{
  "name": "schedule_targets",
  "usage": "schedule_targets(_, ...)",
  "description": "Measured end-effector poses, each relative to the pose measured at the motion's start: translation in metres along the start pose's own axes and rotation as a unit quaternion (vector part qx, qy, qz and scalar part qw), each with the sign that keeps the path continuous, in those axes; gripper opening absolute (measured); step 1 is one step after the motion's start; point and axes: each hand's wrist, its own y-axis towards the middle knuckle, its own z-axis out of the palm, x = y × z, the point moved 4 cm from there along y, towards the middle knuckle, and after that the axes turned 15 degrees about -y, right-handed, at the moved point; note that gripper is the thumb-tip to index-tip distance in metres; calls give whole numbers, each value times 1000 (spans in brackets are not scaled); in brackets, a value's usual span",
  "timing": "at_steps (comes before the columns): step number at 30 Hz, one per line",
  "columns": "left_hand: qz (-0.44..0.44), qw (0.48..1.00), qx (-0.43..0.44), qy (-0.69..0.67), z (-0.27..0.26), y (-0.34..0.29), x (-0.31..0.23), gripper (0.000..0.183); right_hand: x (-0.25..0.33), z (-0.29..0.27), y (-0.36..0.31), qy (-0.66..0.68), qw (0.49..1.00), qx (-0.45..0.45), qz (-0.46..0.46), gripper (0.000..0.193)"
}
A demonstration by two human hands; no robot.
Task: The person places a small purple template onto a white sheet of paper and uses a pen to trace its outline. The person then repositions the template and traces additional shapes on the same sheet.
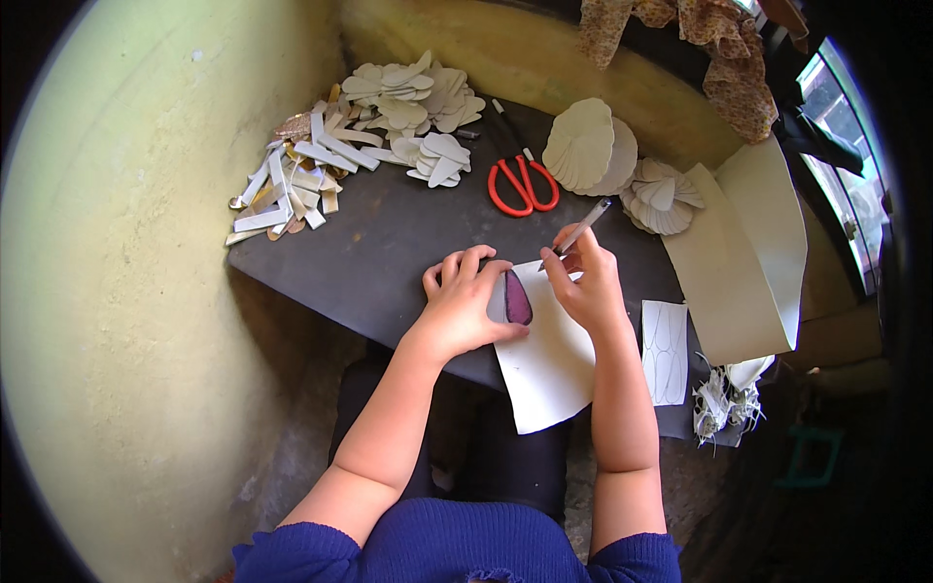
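A white sheet (544,360) lies at the table's near edge, its lower end hanging over. On its upper left rests a small purple, dark-edged teardrop-shaped template (518,298). My left hand (466,299) pins the template between index finger and thumb, the other fingers spread on the table. In my right hand (590,272) is a pen (586,227), tilted, its tip at the top edge of the sheet near the template. Right of my right forearm lies a white strip (664,352) with drawn oval outlines.
Red-handled scissors (525,187) lie mid-table. Piles of cut pale petal-shaped pieces (408,97) and strip scraps (287,185) sit at the left back. Scalloped pieces (578,146) are at the back. A large cream sheet (729,262) curves up at the right, beside shredded white scraps (724,403).
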Motion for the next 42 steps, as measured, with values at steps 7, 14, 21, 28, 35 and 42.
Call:
schedule_targets(7, -3, 1000, 13, -13, 0, 2, 4, 78, 4, 4, -2, -22, 999, 28, -5, 21)
schedule_targets(14, -8, 999, 18, -27, -2, 7, 5, 76, 6, 7, -3, -14, 999, 30, -11, 22)
schedule_targets(21, 14, 997, -5, -75, -3, 11, 7, 63, 3, 4, -2, 13, 1000, 2, -13, 20)
schedule_targets(28, 39, 938, -5, -344, -6, 14, 12, 26, -9, -7, 2, 135, 989, -55, -17, 13)
schedule_targets(35, 11, 806, -156, -570, -17, 16, 30, 14, -4, -15, -3, 176, 984, 32, 17, 17)
schedule_targets(42, -17, 739, -76, -669, 2, 13, 15, 29, 26, -28, -5, 3, 992, 108, -62, 16)
